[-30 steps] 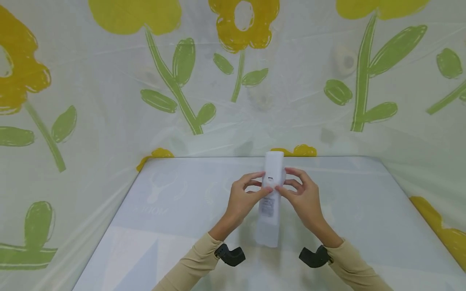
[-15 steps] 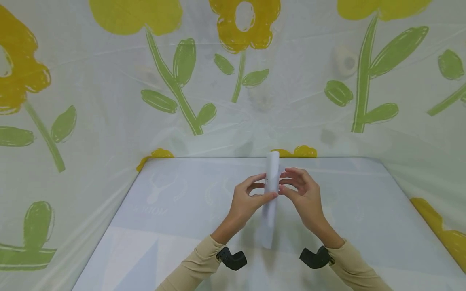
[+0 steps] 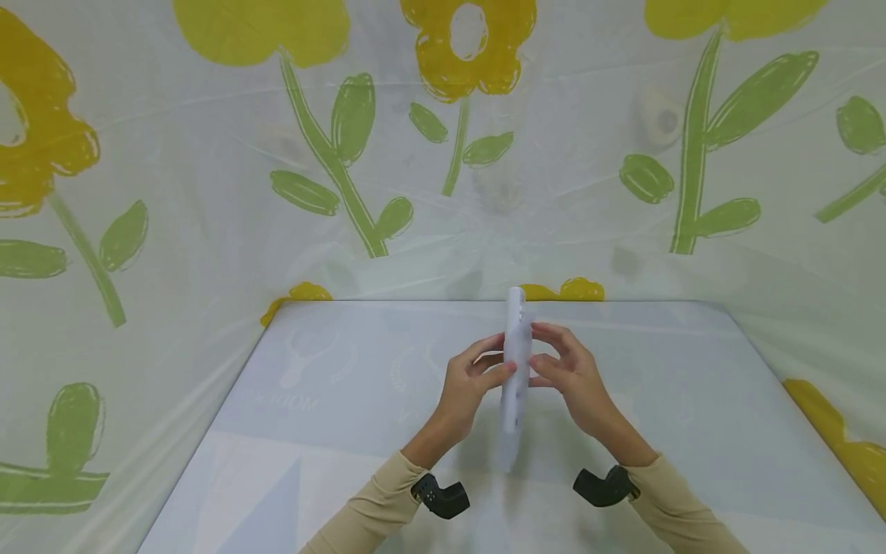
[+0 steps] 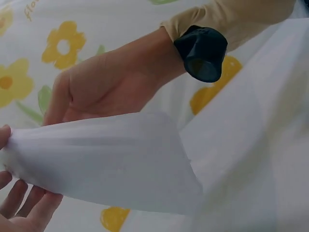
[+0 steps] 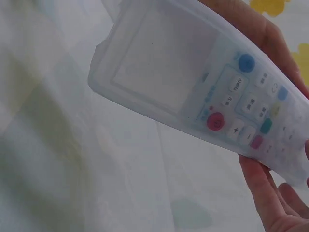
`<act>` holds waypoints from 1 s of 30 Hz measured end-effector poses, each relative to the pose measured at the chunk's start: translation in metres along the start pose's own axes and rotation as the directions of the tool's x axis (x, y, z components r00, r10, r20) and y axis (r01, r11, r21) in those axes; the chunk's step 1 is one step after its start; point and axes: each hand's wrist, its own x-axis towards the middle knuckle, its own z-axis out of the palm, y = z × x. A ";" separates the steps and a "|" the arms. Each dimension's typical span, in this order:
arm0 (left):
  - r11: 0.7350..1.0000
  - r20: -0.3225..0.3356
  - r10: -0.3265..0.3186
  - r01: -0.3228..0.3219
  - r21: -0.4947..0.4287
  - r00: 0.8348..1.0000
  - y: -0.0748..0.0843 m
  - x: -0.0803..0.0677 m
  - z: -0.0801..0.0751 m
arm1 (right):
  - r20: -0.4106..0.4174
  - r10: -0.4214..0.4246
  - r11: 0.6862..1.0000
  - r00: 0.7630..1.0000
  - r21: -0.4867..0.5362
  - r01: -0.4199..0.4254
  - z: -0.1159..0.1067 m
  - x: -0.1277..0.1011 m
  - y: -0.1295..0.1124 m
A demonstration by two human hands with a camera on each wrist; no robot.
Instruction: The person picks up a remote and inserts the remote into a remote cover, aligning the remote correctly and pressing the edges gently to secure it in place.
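A white remote control (image 3: 514,385) in a frosted translucent cover is held in mid-air over the table, long and nearly edge-on in the head view. My left hand (image 3: 462,388) grips it from the left, thumb on the near side and fingers on the far side. From the right, my right hand (image 3: 574,377) holds it with curled thumb and fingertips. In the right wrist view the button face of the remote control (image 5: 236,104) shows a screen and coloured keys, red and blue among them. The left wrist view shows its plain white back, with the right hand (image 4: 106,87) partly behind it.
The pale table (image 3: 311,385) has faint printed patterns. A white cloth (image 3: 554,192) with yellow flowers and green leaves hangs behind and at the sides. Black wrist cameras (image 3: 443,496) sit on both beige-sleeved wrists.
The remote control has turned about its long axis, from its labelled back facing the head camera to a narrow edge. The right fingers have shifted along its right side.
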 end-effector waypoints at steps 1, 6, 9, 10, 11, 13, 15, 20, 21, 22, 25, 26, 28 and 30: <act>1.000 -0.004 0.007 -0.007 0.011 1.000 0.000 0.000 0.000 | -0.007 -0.009 1.000 1.000 -0.005 0.009 0.000 0.000 0.000; 0.998 -0.030 0.046 -0.045 0.031 0.998 -0.002 -0.002 -0.004 | -0.049 -0.025 0.999 0.998 -0.034 0.024 0.000 -0.002 -0.001; 0.999 -0.054 0.044 -0.044 0.005 0.998 -0.004 -0.003 -0.007 | -0.057 -0.016 0.998 0.998 -0.056 0.013 0.000 -0.002 -0.003; 0.999 -0.059 0.042 -0.043 -0.004 0.997 -0.004 -0.003 -0.007 | -0.060 -0.015 0.998 0.998 -0.064 0.011 0.001 -0.002 -0.003; 0.999 -0.064 0.039 -0.039 -0.004 0.997 -0.004 -0.004 -0.008 | -0.065 -0.013 0.997 0.998 -0.075 0.008 0.001 -0.002 -0.003; 1.000 -0.073 0.031 -0.031 -0.004 0.997 -0.005 -0.004 -0.008 | -0.078 -0.012 0.995 0.997 -0.095 0.005 0.001 -0.002 -0.004; 1.000 -0.083 0.024 -0.024 -0.001 0.996 -0.005 -0.005 -0.008 | -0.091 -0.017 0.995 0.996 -0.101 0.008 0.002 -0.002 -0.004; 1.000 -0.114 0.003 -0.003 -0.001 0.994 -0.006 -0.006 -0.007 | -0.113 -0.021 0.995 0.993 -0.100 0.009 0.004 -0.002 -0.005; 1.000 -0.119 0.004 -0.004 0.000 0.993 -0.006 -0.006 -0.007 | -0.113 -0.020 0.995 0.993 -0.104 0.008 0.005 -0.002 -0.005; 1.000 -0.124 0.006 -0.007 -0.002 0.992 -0.006 -0.006 -0.007 | -0.112 -0.019 0.994 0.993 -0.107 0.007 0.005 -0.002 -0.006; 1.000 -0.134 0.030 -0.029 0.012 0.991 -0.005 -0.005 -0.007 | -0.102 -0.018 0.994 0.995 -0.107 0.008 0.005 -0.002 -0.006; 0.999 -0.132 0.039 -0.037 0.019 0.990 -0.005 -0.005 -0.008 | -0.097 -0.019 0.994 0.995 -0.106 0.008 0.005 -0.002 -0.006; 0.998 -0.130 0.046 -0.042 0.035 0.990 -0.004 -0.005 -0.009 | -0.086 -0.019 0.994 0.996 -0.105 0.010 0.005 -0.002 -0.007; 0.998 -0.127 0.047 -0.042 0.047 0.991 -0.003 -0.005 -0.009 | -0.072 -0.025 0.994 0.997 -0.109 0.017 0.005 -0.003 -0.007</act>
